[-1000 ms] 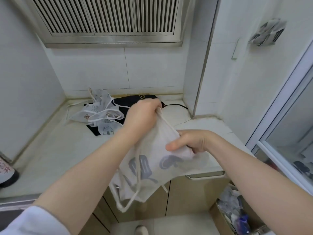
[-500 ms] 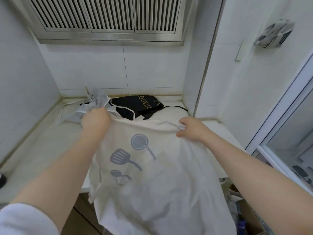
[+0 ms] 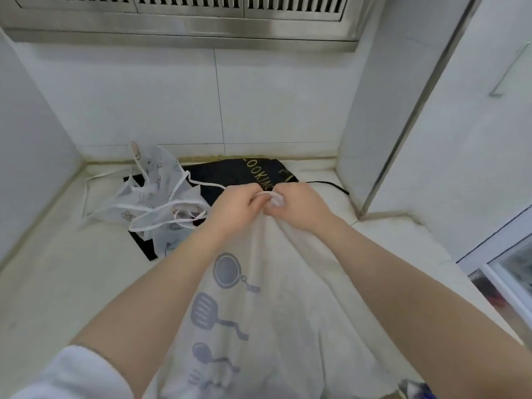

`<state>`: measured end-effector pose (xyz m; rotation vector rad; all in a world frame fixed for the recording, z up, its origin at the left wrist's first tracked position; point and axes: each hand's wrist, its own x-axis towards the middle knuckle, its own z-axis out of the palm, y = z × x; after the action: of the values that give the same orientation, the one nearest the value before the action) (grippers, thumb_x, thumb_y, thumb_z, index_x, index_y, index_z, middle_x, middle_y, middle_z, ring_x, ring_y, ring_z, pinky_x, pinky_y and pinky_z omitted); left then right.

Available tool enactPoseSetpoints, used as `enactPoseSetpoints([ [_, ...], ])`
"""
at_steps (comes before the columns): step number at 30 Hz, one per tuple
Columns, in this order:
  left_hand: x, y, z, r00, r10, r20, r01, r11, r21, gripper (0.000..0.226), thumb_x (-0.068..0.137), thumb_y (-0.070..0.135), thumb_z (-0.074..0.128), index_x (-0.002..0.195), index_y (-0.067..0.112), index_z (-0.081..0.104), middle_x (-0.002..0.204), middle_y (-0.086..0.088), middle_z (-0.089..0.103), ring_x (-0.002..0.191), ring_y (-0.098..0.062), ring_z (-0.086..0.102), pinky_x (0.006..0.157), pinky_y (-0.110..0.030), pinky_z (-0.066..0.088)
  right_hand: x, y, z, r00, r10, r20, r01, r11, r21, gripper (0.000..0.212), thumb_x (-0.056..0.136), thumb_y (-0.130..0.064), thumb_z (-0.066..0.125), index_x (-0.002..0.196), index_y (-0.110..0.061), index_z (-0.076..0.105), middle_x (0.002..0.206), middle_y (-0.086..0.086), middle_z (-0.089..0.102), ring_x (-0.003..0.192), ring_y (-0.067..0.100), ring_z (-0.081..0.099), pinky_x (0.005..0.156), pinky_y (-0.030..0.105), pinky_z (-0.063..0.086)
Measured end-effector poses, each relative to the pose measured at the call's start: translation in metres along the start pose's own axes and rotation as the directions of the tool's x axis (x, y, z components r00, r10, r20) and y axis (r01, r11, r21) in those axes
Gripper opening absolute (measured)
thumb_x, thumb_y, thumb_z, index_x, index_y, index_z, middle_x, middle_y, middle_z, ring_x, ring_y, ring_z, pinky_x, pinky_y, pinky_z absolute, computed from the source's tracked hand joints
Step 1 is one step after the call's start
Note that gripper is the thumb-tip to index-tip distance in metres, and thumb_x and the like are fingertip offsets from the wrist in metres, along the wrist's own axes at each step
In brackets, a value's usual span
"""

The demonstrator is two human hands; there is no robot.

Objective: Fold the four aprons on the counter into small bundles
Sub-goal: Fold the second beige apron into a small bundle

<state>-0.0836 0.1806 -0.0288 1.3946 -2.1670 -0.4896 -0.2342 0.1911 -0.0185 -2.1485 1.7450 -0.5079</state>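
Observation:
A cream apron (image 3: 288, 298) printed with grey pans and a spatula hangs down from both my hands above the counter (image 3: 57, 283). My left hand (image 3: 236, 208) and my right hand (image 3: 299, 205) meet at its top edge and pinch the gathered cloth and a white strap together. Behind them a black apron (image 3: 244, 174) with gold lettering lies flat at the back of the counter. A crumpled white apron (image 3: 155, 203) with small drawings and loose white straps lies on the black one's left part.
Tiled walls close the counter at the left and back, and a white pillar (image 3: 374, 110) stands at the right rear. A steel vent hood (image 3: 184, 21) hangs overhead. A glass door frame (image 3: 501, 254) is at the right.
Half a second ago my hands held the cream apron's top edge spread wide. Now they have come together in the middle, so the top edge is gathered and the cloth hangs narrower.

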Motion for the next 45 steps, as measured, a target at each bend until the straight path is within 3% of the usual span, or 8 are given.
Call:
enactPoseSetpoints([
  [3, 0.026, -0.029, -0.01, 0.996, -0.017, -0.089, 0.019, 1.0, 0.023, 0.027, 0.097, 0.03, 0.047, 0.085, 0.007, 0.056, 0.073, -0.003, 0.056, 0.075, -0.025, 0.055, 0.063, -0.035, 0.037, 0.016, 0.024, -0.001, 0.917, 0.103, 0.385, -0.273, 0.867, 0.418, 0.041, 0.062, -0.036, 0.077, 0.09, -0.007, 0.067, 0.09, 0.01, 0.07, 0.085, 0.027, 0.066, 0.074, 0.038, 0.05],
  [8, 0.07, -0.071, -0.028, 0.954, -0.127, -0.273, 0.096, 0.988, -0.124, 0.017, 0.095, 0.022, 0.051, 0.1, 0.006, 0.054, 0.08, 0.002, 0.054, 0.077, -0.019, 0.049, 0.064, -0.027, 0.029, 0.038, 0.074, 0.004, 0.574, 0.175, 0.8, -0.641, 0.704, 0.306, 0.037, 0.076, -0.009, 0.073, 0.111, -0.011, 0.063, 0.114, 0.006, 0.068, 0.097, 0.018, 0.065, 0.083, 0.027, 0.051],
  [13, 0.102, -0.107, -0.029, 0.934, -0.063, -0.351, 0.053, 0.998, -0.039, 0.017, 0.092, 0.019, 0.056, 0.099, 0.003, 0.058, 0.075, -0.006, 0.06, 0.071, -0.028, 0.057, 0.06, -0.029, 0.036, 0.106, 0.098, -0.003, 0.855, 0.511, 0.083, -0.491, 0.852, -0.183, 0.028, 0.082, -0.026, 0.066, 0.108, -0.016, 0.061, 0.108, 0.007, 0.063, 0.105, 0.027, 0.059, 0.078, 0.03, 0.043],
  [18, 0.133, -0.137, -0.015, 0.89, -0.126, -0.439, 0.229, 0.954, 0.192, 0.035, 0.09, 0.009, 0.053, 0.125, 0.006, 0.051, 0.118, -0.021, 0.055, 0.104, -0.039, 0.052, 0.082, -0.042, 0.038, 0.169, 0.084, -0.013, 0.899, 0.175, -0.402, -0.368, 0.798, -0.477, 0.04, 0.093, -0.011, 0.044, 0.133, -0.013, 0.044, 0.128, 0.016, 0.05, 0.124, 0.034, 0.039, 0.112, 0.041, 0.015],
  [24, 0.106, -0.135, 0.052, 0.964, 0.237, -0.121, -0.154, 0.869, 0.47, 0.032, 0.067, 0.006, 0.059, 0.099, 0.006, 0.062, 0.109, -0.013, 0.047, 0.099, -0.032, 0.047, 0.081, -0.04, 0.036, 0.148, 0.082, 0.065, 0.981, 0.194, -0.014, -0.181, 0.881, -0.438, 0.069, 0.099, -0.033, 0.038, 0.151, -0.02, -0.005, 0.156, 0.011, -0.022, 0.144, 0.029, -0.016, 0.116, 0.039, -0.007],
  [28, 0.058, -0.134, 0.1, 0.82, -0.197, 0.537, -0.087, 0.885, 0.458, 0.055, 0.096, 0.05, 0.034, 0.135, 0.012, 0.039, 0.141, -0.012, 0.036, 0.13, -0.028, 0.036, 0.101, -0.041, 0.034, 0.085, 0.113, 0.131, 0.898, 0.24, 0.37, -0.092, 0.922, -0.375, 0.071, 0.093, -0.06, 0.028, 0.151, -0.028, 0.004, 0.156, 0.004, -0.023, 0.145, 0.027, -0.017, 0.117, 0.04, -0.003],
  [35, 0.04, -0.148, 0.133, 0.713, -0.37, 0.595, 0.068, 0.882, 0.467, 0.113, 0.069, 0.085, 0.039, 0.146, 0.026, -0.02, 0.152, 0.003, -0.032, 0.141, -0.022, -0.024, 0.111, -0.061, -0.004, 0.051, 0.143, 0.159, 0.836, 0.419, 0.353, -0.259, 0.87, -0.419, 0.076, 0.085, -0.074, 0.019, 0.146, -0.041, -0.015, 0.155, -0.008, -0.025, 0.144, 0.02, -0.019, 0.116, 0.047, -0.008],
  [45, 0.038, -0.123, 0.134, 0.911, -0.056, 0.409, -0.226, 0.762, 0.607, 0.063, 0.093, 0.023, 0.043, 0.149, 0.011, 0.016, 0.157, -0.014, 0.008, 0.143, -0.033, 0.014, 0.115, -0.043, 0.013, -0.026, 0.142, 0.145, 0.995, 0.087, 0.047, -0.066, 0.939, -0.339, 0.055, 0.068, -0.02, 0.053, 0.122, -0.019, 0.045, 0.133, 0.009, 0.049, 0.116, 0.028, 0.053, 0.087, 0.04, 0.051],
])
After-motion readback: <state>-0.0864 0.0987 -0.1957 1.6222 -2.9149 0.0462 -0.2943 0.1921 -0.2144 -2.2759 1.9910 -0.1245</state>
